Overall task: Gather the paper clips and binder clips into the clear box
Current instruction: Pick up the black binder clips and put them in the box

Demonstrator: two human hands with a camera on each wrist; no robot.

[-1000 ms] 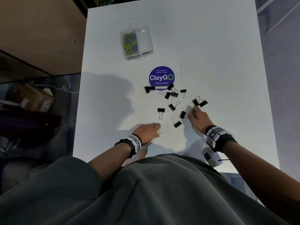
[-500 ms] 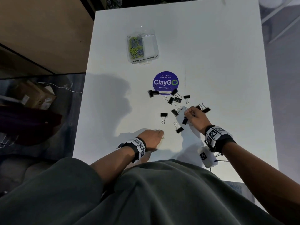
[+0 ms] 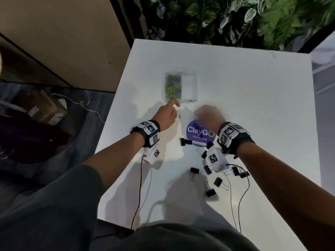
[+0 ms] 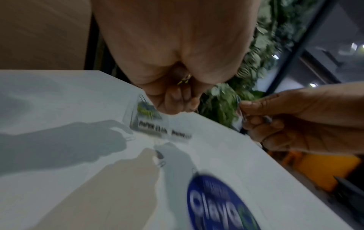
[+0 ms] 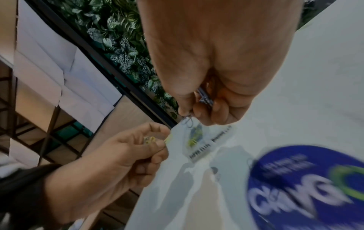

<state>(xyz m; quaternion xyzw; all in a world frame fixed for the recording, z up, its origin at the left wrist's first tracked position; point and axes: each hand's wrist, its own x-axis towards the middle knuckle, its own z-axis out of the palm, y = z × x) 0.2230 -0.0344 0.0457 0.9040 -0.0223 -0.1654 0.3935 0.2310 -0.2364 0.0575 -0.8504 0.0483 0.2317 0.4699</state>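
1. the clear box (image 3: 188, 87) sits flat on the white table, past the round blue sticker (image 3: 199, 133). it has two parts side by side.
2. the left part holds a pile of yellow-green and blue paper clips (image 3: 173, 86). the right part looks white inside.
3. black binder clips (image 3: 210, 192) with thin wire handles lie scattered on the near side of the sticker. one (image 3: 185, 141) touches the sticker's left edge.
4. a yellow paper clip (image 5: 150, 140) is pinched in the left hand (image 5: 126, 155), near the box.
5. a dark binder clip (image 5: 204, 97) is held in the right hand (image 5: 212, 62), wire loops sticking out.
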